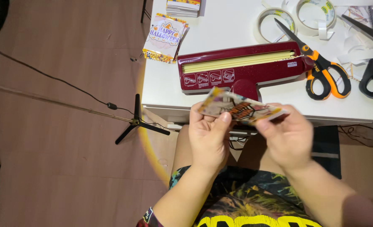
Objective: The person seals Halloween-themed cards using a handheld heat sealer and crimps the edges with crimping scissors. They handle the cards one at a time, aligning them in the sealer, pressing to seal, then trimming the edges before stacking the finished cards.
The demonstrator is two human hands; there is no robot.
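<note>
Both hands pinch blurred card | table edge just behind

Both hands are raised side by side in front of the body, with bare forearms angled up from the lower edge of the view. The left hand is turned palm-up, its fingers curled and its thumb pressed forward in a pinch. The right hand is seen slightly blurred, back outward, with its fingertips closed in a matching pinch. The 2 hands are held near each other without touching.
</note>
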